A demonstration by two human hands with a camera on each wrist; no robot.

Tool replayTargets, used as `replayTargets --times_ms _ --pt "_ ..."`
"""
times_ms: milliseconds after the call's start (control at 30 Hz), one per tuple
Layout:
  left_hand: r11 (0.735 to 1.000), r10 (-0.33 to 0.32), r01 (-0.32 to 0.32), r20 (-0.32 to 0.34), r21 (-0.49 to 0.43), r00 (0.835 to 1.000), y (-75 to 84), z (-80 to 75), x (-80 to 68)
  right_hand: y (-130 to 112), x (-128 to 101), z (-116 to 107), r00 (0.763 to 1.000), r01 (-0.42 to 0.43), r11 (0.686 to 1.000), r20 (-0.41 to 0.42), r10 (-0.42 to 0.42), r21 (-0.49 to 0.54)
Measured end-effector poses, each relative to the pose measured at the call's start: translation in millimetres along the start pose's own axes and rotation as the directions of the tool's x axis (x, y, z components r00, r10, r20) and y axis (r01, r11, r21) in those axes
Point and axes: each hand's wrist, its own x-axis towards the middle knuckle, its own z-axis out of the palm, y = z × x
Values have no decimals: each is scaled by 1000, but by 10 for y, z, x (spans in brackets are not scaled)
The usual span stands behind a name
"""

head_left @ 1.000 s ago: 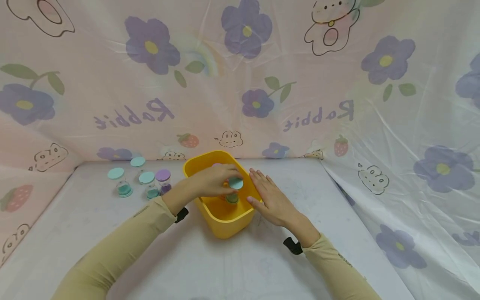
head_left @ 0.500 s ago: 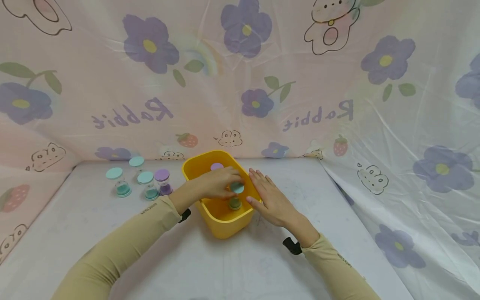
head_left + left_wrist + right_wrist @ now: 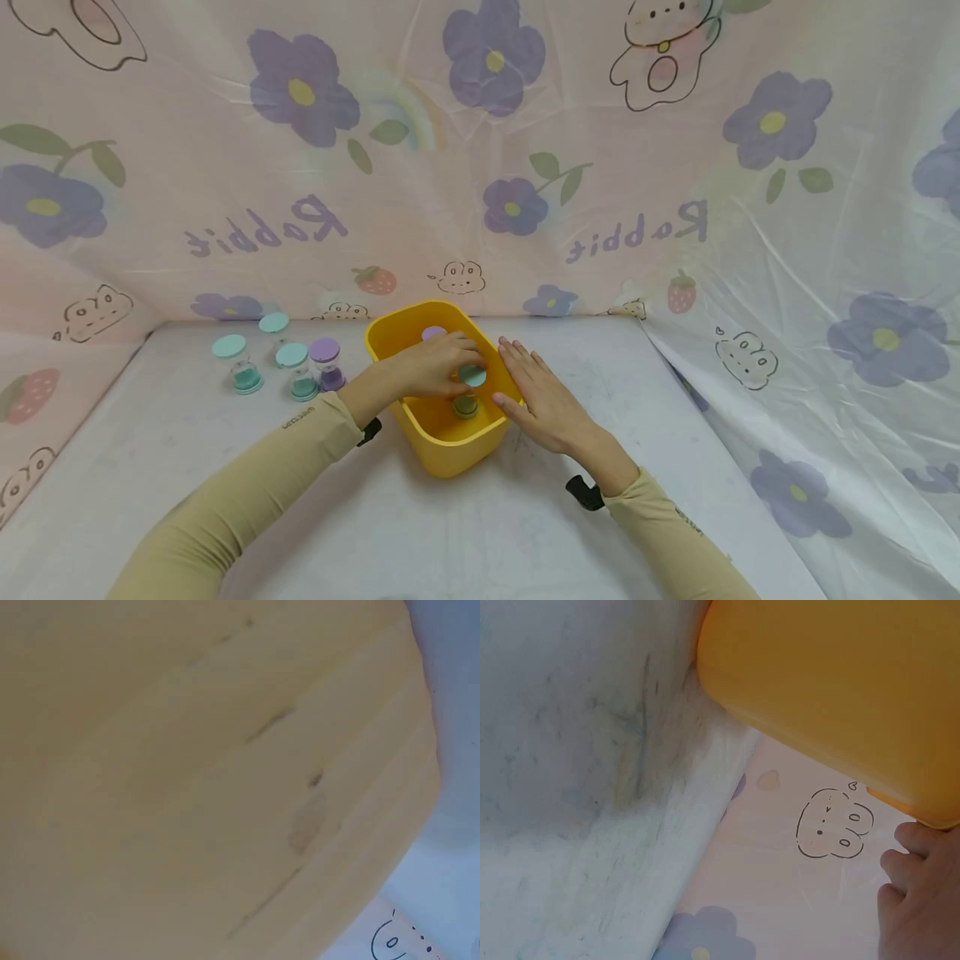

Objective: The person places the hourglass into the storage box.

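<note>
A yellow bin [image 3: 450,454] stands mid-table. My left hand [image 3: 457,369] reaches into it from the left and grips the top of a teal-capped sand timer [image 3: 471,377], held upright inside the bin. A purple cap [image 3: 433,332] shows at the bin's far end, behind that hand. My right hand [image 3: 525,379] lies flat with straight fingers against the bin's right wall. The left wrist view is filled by the yellow bin wall [image 3: 187,765]. The right wrist view shows the bin's outside [image 3: 840,697] and my right fingers [image 3: 922,900] beside it.
Several sand timers stand at the back left of the table: three teal-capped ones [image 3: 228,347] [image 3: 273,322] [image 3: 291,356] and a purple-capped one [image 3: 325,350]. A flowered plastic sheet [image 3: 480,167] walls in the back and both sides. Bare white tabletop [image 3: 450,533] lies in front.
My left hand has lowered the teal sand timer a little deeper into the bin, and the purple cap behind it has come into view. The right hand has stayed on the bin's side.
</note>
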Motion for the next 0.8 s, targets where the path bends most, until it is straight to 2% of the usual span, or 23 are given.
replayTargets --times_ms 300,467,633,733,800 --pt "1000 -19 19 -11 19 1000 -2 -40 -37 3 15 2 1000 1 1000 -1 -1 -9" --pt "1000 -27 28 -50 11 998 15 -81 -88 4 9 -6 1000 -2 1000 -4 2 -10" --pt "998 -58 53 -158 -35 986 35 -142 -195 7 3 -4 1000 -1 1000 -11 1 -2" --pt "994 -83 63 -244 -90 966 32 -181 -310 -3 -2 -2 1000 -1 1000 -14 1 4" --pt "990 -95 57 -314 -129 945 6 -199 -402 -9 -5 -2 1000 -2 1000 -15 2 2"
